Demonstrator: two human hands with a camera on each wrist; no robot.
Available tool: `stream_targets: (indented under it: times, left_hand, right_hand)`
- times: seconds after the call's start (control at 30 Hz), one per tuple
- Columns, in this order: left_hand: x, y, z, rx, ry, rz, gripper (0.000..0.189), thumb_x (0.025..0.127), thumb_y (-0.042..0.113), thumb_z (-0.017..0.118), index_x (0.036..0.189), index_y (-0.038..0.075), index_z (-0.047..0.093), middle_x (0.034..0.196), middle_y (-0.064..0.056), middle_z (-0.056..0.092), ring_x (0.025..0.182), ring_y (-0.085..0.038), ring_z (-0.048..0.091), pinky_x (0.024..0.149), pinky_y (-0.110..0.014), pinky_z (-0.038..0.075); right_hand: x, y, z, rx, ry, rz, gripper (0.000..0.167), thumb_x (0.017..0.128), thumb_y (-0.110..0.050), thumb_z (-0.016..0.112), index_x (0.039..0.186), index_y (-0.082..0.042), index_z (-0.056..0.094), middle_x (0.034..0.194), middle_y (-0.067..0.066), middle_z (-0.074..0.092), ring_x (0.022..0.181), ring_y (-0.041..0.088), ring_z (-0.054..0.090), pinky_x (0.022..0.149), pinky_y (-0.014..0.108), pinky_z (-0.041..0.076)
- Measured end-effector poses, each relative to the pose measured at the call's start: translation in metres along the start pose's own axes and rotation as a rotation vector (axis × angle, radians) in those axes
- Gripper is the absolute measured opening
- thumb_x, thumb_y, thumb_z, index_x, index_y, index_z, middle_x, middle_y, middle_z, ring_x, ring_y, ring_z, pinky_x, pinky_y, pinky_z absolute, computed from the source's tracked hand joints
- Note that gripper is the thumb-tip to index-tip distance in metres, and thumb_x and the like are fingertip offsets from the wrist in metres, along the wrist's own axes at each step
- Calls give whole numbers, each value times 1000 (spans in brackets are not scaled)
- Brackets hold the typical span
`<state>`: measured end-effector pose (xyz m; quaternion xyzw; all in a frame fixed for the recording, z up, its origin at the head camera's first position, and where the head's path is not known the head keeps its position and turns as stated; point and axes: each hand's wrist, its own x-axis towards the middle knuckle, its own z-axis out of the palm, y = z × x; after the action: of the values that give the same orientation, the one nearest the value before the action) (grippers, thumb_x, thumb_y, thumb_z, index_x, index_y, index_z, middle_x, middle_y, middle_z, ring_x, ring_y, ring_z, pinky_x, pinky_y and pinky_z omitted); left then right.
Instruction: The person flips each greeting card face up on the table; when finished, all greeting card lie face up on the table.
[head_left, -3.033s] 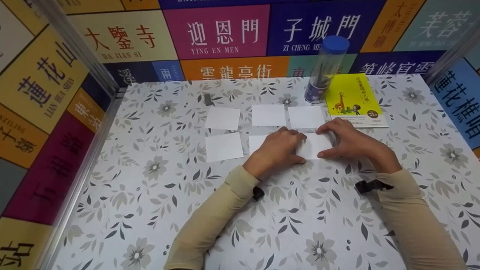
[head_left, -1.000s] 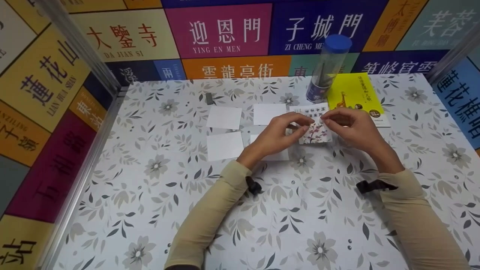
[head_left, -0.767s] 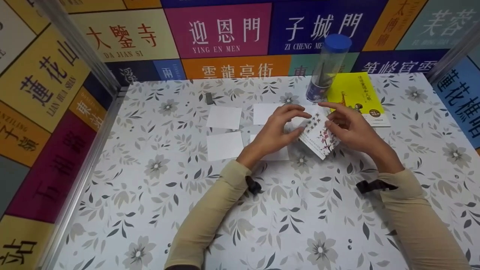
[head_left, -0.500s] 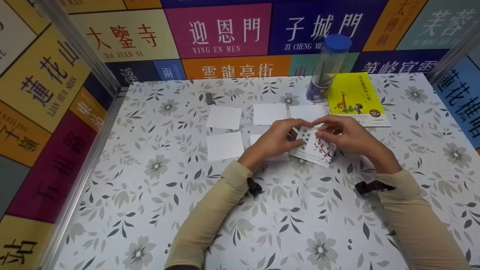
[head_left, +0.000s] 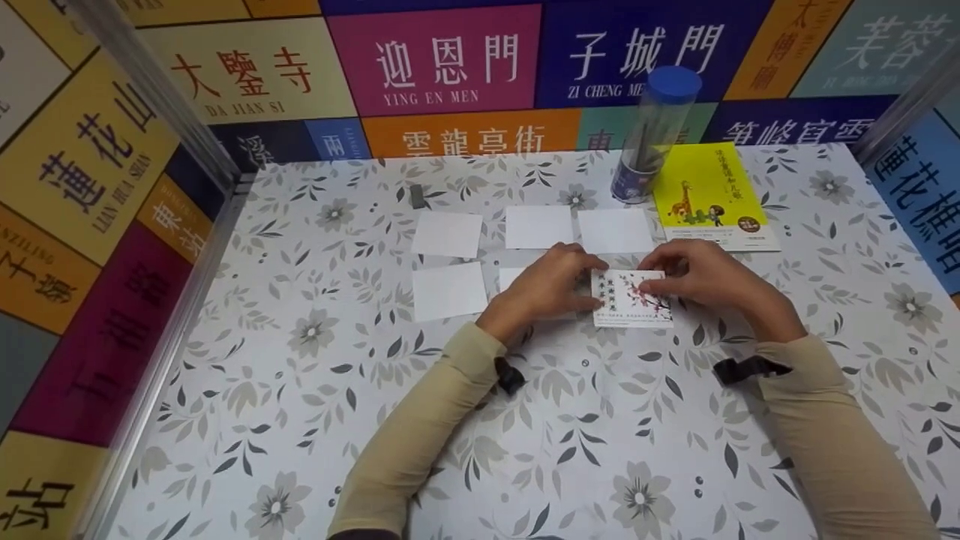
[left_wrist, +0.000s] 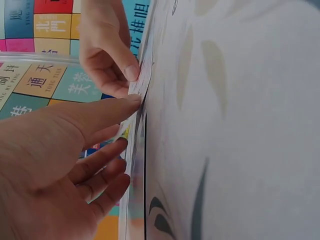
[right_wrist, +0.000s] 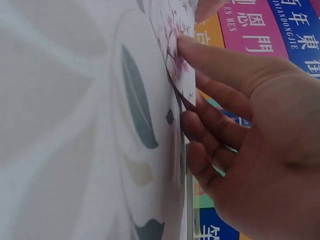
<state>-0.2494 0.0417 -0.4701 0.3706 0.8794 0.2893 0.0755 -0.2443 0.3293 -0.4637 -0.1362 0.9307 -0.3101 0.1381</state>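
Both hands are gripping one printed card [head_left: 622, 304]: the right hand [head_left: 703, 283] is pinching its right side, thumb on top and fingers underneath, while the left hand [head_left: 541, 283] is pinching its left edge. The card is lying right of the middle of the surface [head_left: 450, 420], nearer the far edge, perhaps touching it, and is showing pink blossoms beside small dark characters. Five white cards [head_left: 448, 235] are lying on its left and far sides, one partly hidden by the left hand. Toward the far right corner a yellow booklet [head_left: 712, 196] is displaying a giraffe and a vertical Chinese title; a blue-capped clear tube [head_left: 651, 139] is standing beside it. Behind, wall panels [head_left: 450, 64] are reading "YING EN MEN" and "DA JIAN SI".
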Motion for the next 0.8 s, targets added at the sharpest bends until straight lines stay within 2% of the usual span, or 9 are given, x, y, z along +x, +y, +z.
stream_targets:
  times: [0.13, 0.27, 0.5, 0.7, 0.8]
  left_hand:
    - [-1, -2, 1, 39, 5, 23, 53, 92, 29, 89, 138, 8, 74, 129, -8, 75, 113, -21, 64, 99, -33, 52]
    - [-2, -3, 2, 63, 11, 32, 49, 93, 30, 88, 136, 10, 76, 129, -7, 75, 114, -21, 63, 99, -33, 51]
    - [-4, -4, 0, 70, -32, 56, 49, 92, 32, 88, 134, 12, 77, 136, -6, 70, 122, -23, 61, 104, -34, 50]
    - [-5, -2, -1, 96, -36, 48, 48, 93, 33, 87, 134, 12, 77, 138, -8, 69, 125, -25, 61, 109, -36, 50]
    - [-5, -2, -3, 87, -43, 55, 47, 93, 32, 86, 135, 12, 77, 138, -7, 70, 126, -25, 61, 109, -36, 50]
  right_hand:
    - [1, 0, 1, -34, 17, -2, 30, 93, -36, 88, 118, -21, 81, 110, 4, 75, 99, 23, 59, 87, 30, 45]
    - [1, -1, 1, -41, 24, 9, 29, 94, -35, 87, 118, -19, 80, 111, 6, 73, 101, 24, 58, 88, 33, 44]
    - [0, -2, 0, -48, 36, 29, 30, 95, -36, 86, 120, -20, 79, 112, 6, 72, 100, 23, 59, 88, 30, 45]
    - [0, -2, 0, -101, 53, -50, 44, 87, -46, 92, 117, -16, 78, 108, 7, 72, 97, 23, 57, 86, 31, 43]
    - [-1, -4, 0, -122, 51, -68, 48, 85, -46, 94, 117, -15, 77, 108, 8, 71, 97, 24, 56, 86, 32, 42]
